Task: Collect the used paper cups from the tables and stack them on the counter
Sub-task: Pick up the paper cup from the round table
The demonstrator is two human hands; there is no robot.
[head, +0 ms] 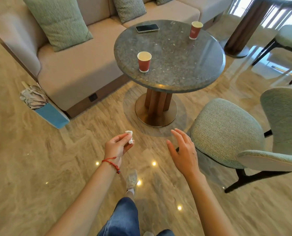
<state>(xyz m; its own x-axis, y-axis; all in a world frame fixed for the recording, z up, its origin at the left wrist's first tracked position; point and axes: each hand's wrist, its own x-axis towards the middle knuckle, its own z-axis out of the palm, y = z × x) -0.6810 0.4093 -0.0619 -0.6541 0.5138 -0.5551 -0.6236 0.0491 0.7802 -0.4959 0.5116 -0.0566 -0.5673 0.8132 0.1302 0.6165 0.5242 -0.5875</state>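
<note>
Two red paper cups stand upright on a round dark stone table (176,65). One cup (144,62) is near the table's left front edge, the other cup (195,30) at the far right. My left hand (118,146) pinches a small crumpled white tissue (129,136) below the table, over the floor. To its right my right hand (184,150) is held out with spread, relaxed fingers and holds nothing. Both hands are well short of the cups.
A phone (147,28) lies at the table's far edge. A beige sofa (77,70) with cushions wraps the left and back. A green upholstered chair (230,133) stands at the right, close to my right hand. A blue bin (48,109) with paper waste stands by the sofa.
</note>
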